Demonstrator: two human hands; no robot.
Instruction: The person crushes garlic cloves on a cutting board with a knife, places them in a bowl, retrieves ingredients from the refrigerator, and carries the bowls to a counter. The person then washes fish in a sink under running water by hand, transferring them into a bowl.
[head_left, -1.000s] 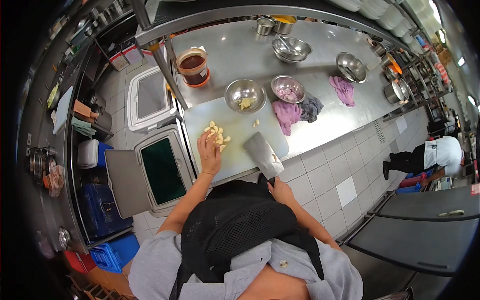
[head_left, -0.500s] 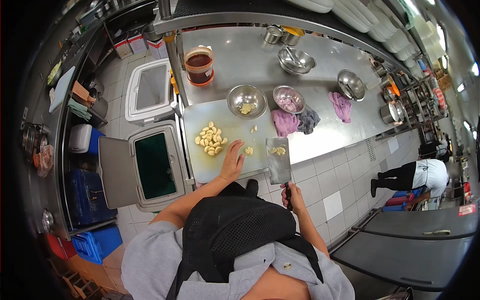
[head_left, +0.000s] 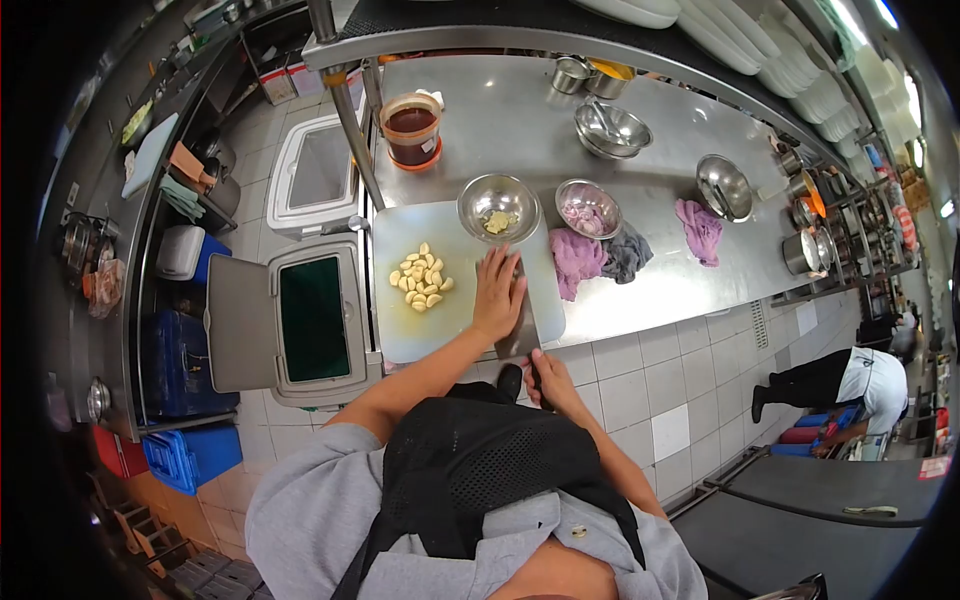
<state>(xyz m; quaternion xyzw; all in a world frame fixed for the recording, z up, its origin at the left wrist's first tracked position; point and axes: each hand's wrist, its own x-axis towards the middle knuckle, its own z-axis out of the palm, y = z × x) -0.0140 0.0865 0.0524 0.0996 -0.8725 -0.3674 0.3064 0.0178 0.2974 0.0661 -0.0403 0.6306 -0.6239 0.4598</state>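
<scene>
My right hand (head_left: 556,381) grips the handle of a cleaver (head_left: 520,325), whose blade stands tilted over the right part of the cutting board (head_left: 400,335). Against the blade's left side lies my left hand (head_left: 497,292), palm down with the fingers stretched toward the steel bowl; it hides part of the blade and whatever is beneath. Crushed pale cloves sit in that steel bowl (head_left: 517,193) on the board's far edge. A pile of peeled garlic cloves (head_left: 421,276) rests on the board to the left of my left hand.
A bowl of shallots (head_left: 588,209) stands right of the board, beside a pink cloth (head_left: 576,262) and a grey cloth (head_left: 627,253). A tub of dark liquid (head_left: 411,130) is behind. An open bin (head_left: 312,320) stands left. Another person (head_left: 872,378) bends at far right.
My left hand has moved from the garlic pile to the cleaver. The cleaver has come from the board's right edge back over the board, and the cloves seen on its blade are out of sight.
</scene>
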